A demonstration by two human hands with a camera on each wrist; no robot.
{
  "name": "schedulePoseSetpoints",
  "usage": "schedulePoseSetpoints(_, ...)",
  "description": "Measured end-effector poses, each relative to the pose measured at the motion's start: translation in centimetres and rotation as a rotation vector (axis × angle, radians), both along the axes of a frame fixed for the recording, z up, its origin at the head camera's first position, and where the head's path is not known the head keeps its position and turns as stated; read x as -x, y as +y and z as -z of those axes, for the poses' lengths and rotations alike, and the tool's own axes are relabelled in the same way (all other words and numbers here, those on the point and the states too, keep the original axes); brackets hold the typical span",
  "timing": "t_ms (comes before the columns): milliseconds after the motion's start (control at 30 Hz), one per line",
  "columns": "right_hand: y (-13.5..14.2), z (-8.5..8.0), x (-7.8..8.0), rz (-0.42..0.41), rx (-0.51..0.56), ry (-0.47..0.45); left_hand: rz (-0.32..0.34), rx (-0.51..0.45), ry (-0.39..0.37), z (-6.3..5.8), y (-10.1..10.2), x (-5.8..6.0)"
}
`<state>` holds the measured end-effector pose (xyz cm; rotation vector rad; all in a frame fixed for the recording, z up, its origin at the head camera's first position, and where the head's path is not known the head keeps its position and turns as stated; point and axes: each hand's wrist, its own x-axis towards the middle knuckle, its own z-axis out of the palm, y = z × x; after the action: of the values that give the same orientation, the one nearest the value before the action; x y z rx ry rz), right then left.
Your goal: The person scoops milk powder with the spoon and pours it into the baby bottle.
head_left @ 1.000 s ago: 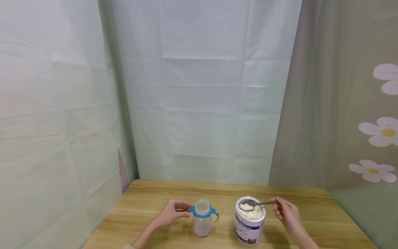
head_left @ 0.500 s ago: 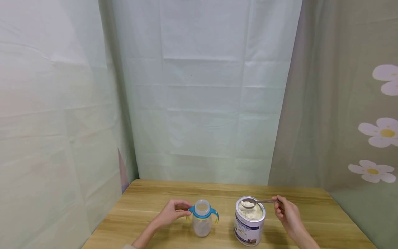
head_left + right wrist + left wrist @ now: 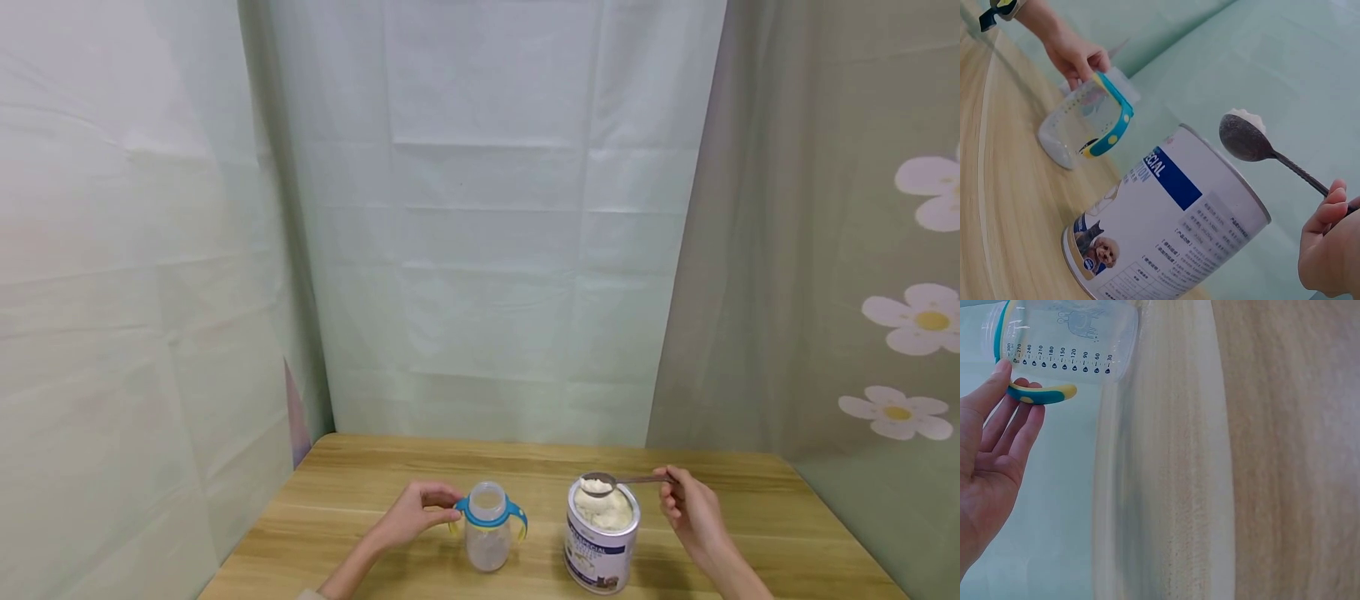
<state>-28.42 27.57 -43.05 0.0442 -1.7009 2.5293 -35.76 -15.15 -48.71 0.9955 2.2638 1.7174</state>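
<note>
My left hand (image 3: 416,512) pinches one handle of a clear baby bottle (image 3: 487,546) that stands upright without a lid on the table. The bottle's blue and yellow handle (image 3: 1041,395) sits between thumb and fingers in the left wrist view. To its right stands an open milk powder can (image 3: 600,554), filled with pale powder (image 3: 603,508). My right hand (image 3: 693,512) grips the handle of a dark spoon (image 3: 600,485), whose bowl is just above the can's far rim. White powder (image 3: 1249,119) heaps over the spoon's bowl in the right wrist view.
The wooden table (image 3: 420,450) carries the bottle and the can, a short gap apart. Pale cloth (image 3: 487,250) hangs behind it and at both sides, with printed flowers (image 3: 926,318) on the right.
The spoon in my right hand has risen slightly from the powder to above the can's rim, carrying a heap. My left hand and the bottle have stayed in place.
</note>
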Motion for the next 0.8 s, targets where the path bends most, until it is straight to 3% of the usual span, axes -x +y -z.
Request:
schedulePoseSetpoints(300, 0.5, 0.8, 0.3, -0.11, 0.108, -0.012, 0.001, 0.011, 0.029, 0.5, -0.1, 0.3)
schedulePoseSetpoints(500, 0.8, 1.3, 0.0, -0.091, 0.081, -0.063, -0.004, 0.014, 0.036, 0.5, -0.1, 0.3)
schedulePoseSetpoints(800, 0.2, 0.3, 0.0, -0.077, 0.068, -0.016, -0.018, 0.034, 0.027, 0.6, -0.2, 0.5)
